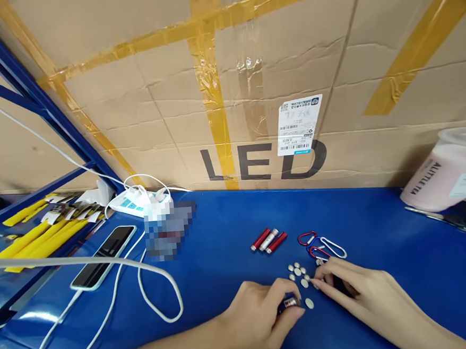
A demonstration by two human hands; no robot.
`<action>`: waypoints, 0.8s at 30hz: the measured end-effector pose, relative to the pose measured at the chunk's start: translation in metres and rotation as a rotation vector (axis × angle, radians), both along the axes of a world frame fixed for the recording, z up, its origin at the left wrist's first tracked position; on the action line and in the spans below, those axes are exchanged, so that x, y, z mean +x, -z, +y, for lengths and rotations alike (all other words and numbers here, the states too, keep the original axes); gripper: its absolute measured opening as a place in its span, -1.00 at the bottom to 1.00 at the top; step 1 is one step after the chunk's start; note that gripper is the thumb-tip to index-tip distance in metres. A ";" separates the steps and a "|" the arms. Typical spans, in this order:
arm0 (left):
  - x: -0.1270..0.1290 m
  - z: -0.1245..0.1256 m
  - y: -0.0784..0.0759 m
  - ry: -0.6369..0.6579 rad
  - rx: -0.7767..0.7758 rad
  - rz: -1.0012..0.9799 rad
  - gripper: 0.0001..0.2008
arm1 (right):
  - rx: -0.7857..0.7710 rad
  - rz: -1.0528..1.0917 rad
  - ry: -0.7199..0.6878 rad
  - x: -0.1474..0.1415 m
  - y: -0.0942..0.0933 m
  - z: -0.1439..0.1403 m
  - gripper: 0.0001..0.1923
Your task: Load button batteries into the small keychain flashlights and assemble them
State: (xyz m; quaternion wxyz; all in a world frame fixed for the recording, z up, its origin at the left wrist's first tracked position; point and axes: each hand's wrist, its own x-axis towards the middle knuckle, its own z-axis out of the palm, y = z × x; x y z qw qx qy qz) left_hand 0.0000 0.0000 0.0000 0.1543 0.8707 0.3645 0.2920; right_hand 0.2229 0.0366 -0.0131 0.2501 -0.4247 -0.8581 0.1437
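My left hand point(262, 313) rests on the blue table and pinches a small dark cylinder with a metal end point(291, 302). My right hand point(351, 291) lies just to its right, fingertips touching one of several small silver button cells point(299, 273) scattered between the hands. One more button cell point(309, 303) lies beside the cylinder. Three small red and silver tubes point(269, 240) lie a little farther back. Red and silver carabiner clips point(321, 245) lie beside them, just above my right hand.
A large taped cardboard box marked LED point(251, 88) stands along the table's back. A phone point(103, 257) on a white cable point(161, 286) and a power strip point(139, 202) lie at left, yellow strips point(42, 241) beyond. A pink drink cup point(448, 172) lies at right.
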 end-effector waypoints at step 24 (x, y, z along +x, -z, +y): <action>0.000 0.001 0.004 0.031 0.110 0.109 -0.64 | -0.040 0.091 -0.027 0.005 0.012 0.004 -0.77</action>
